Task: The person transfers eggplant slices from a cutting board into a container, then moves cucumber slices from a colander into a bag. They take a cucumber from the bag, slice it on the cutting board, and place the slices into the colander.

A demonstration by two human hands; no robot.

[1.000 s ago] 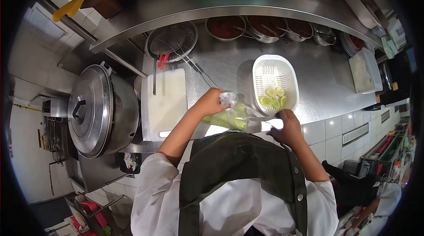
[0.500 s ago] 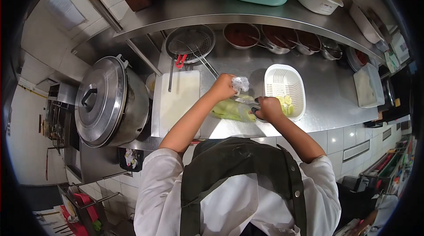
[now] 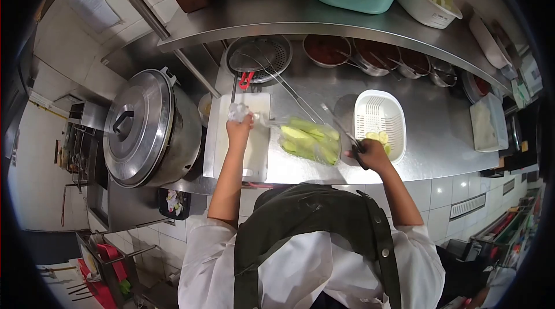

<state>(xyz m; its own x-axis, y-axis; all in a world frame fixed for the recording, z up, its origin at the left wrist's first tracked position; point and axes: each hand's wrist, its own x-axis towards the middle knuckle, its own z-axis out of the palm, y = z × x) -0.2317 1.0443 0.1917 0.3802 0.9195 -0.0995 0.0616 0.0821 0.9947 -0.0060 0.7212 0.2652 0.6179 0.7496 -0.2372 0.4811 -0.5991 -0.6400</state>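
On the shiny metal table, your bag of vegetables lies between the white board and white basket. Your left hand squeezes its bunched end; your right hand grips scissors.

Glossy plas. bag, shiny mtl counter, matt cloth apron

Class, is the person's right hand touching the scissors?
Touching. The head view shows the right hand closed around the scissors at their dark handle end, blades sticking out beyond it.
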